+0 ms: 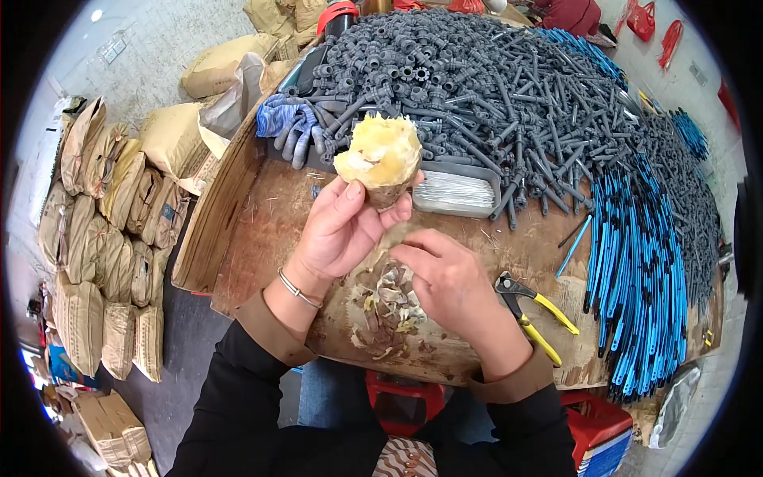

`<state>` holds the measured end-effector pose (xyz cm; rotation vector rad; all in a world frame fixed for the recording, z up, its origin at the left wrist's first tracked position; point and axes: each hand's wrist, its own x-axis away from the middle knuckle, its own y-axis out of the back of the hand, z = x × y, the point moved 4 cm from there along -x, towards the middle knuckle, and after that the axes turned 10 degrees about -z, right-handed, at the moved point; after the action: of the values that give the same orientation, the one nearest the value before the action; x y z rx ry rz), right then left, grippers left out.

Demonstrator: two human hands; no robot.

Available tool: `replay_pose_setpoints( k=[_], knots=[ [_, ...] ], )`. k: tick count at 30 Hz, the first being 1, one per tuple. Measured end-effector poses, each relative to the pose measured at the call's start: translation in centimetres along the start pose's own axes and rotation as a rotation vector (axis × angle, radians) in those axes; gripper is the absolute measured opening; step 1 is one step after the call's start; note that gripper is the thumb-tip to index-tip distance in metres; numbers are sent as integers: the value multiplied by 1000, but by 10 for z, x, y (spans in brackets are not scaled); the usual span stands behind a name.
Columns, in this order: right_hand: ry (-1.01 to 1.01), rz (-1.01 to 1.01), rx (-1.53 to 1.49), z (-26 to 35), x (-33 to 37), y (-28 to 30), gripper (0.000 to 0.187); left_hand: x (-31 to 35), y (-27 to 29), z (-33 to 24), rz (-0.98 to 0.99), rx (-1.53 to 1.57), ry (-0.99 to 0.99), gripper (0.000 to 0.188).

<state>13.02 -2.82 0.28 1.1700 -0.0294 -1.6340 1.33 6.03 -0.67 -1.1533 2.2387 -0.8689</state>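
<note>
My left hand (343,232) is closed round the lower part of a sweet potato (383,153), holding it upright above the wooden table. Its upper half is bare, bumpy yellow flesh with a bitten or broken top; brown skin still covers the bottom. My right hand (449,278) hangs lower and to the right, thumb and fingers drawn together; what is in them, if anything, I cannot make out. Beneath it a heap of torn peel (387,310) lies on the table near the front edge.
A big pile of grey plastic pipe fittings (477,87) covers the far side. A metal tray of thin rods (457,191), blue work gloves (292,126), yellow-handled pincers (536,314) and blue-black strips (636,278) lie around. Stacked sacks (107,207) stand left; a red stool (600,429) stands right.
</note>
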Motion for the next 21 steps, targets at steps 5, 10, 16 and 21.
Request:
replay_pose_setpoints(
  k=[5, 10, 16, 21],
  knots=[
    [-84, -151, -207, 4, -6, 9, 14, -1, 7, 7, 63, -3, 19, 79],
    [-302, -234, -338, -7, -5, 16, 12, 3, 5, 17, 42, -12, 30, 78],
    [-527, -299, -498, -14, 1, 14, 15, 6, 7, 25, -2, -75, 58, 71],
    [-647, -333, -583, -19, 6, 8, 17, 8, 2, 21, -70, -259, -26, 69]
  ],
)
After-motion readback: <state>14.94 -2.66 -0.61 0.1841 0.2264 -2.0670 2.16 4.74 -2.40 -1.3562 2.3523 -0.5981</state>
